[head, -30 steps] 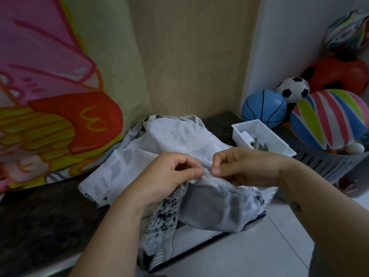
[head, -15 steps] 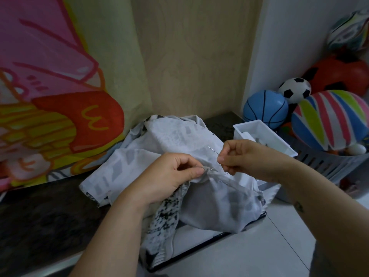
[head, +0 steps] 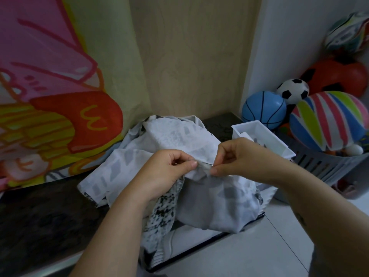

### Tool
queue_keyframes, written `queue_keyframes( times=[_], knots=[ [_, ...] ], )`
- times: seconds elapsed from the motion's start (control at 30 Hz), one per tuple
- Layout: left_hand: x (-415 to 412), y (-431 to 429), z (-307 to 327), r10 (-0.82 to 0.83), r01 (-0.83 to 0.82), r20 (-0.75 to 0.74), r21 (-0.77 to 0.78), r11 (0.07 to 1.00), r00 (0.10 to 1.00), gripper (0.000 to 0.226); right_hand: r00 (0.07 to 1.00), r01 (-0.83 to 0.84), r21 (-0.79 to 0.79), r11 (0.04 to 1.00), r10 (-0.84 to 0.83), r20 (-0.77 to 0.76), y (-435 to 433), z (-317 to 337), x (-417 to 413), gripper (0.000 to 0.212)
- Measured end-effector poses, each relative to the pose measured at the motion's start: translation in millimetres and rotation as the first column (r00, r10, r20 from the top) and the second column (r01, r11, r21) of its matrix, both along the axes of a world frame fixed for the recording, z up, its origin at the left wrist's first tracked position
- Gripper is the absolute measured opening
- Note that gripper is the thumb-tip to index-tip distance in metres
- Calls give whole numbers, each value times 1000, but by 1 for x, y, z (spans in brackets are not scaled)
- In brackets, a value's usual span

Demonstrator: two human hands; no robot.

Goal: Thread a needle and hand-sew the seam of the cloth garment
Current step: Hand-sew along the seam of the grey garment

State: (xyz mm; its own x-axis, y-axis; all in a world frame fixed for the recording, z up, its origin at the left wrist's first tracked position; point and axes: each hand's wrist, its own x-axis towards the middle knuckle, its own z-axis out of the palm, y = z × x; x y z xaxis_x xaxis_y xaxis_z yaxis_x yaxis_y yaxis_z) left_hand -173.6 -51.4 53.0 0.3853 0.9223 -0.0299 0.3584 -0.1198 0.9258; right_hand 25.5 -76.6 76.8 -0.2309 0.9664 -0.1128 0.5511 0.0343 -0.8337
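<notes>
A white and grey patterned cloth garment point(head: 173, 136) lies bunched on the dark counter, part of it hanging over the front edge. My left hand point(head: 169, 170) pinches a raised fold of the cloth between thumb and fingers. My right hand point(head: 237, 156) pinches the thin needle point(head: 206, 163), which lies almost flat across the fold between the two hands. The needle's tip points toward my left thumb. No thread shows clearly.
A white plastic tray point(head: 265, 136) stands behind my right hand. A grey slotted basket point(head: 323, 164) with several balls, including a blue ball point(head: 263, 110), fills the right. A colourful cartoon sheet point(head: 50, 96) hangs at the left. The dark counter point(head: 40, 216) extends to the left.
My right hand, which had lifted the needle up and away from the fold, has come back down and now holds the needle against the cloth. My left hand kept its pinch.
</notes>
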Motion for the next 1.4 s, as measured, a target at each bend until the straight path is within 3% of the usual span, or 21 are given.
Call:
queue_keyframes(
  times=[0.23, 0.33, 0.5, 1.4],
  knots=[
    [6, -6, 0, -68, 68, -22, -31, 997, 997, 11, 998, -20, -87, 996, 25, 53, 1, 5, 17, 5],
    [4, -4, 1, -63, 63, -1, -40, 997, 998, 11, 984, 67, 58, 996, -75, 160, 9, -3, 21, 4],
    [4, -4, 1, -57, 57, 6, -63, 996, 998, 8, 950, -85, 157, 984, 32, 312, 8, -11, 11, 13],
    [3, -6, 4, 18, -20, -16, -124, 992, 1000, 6, 926, -162, 222, 961, 71, 370, 9, -7, 3, 15]
  ],
)
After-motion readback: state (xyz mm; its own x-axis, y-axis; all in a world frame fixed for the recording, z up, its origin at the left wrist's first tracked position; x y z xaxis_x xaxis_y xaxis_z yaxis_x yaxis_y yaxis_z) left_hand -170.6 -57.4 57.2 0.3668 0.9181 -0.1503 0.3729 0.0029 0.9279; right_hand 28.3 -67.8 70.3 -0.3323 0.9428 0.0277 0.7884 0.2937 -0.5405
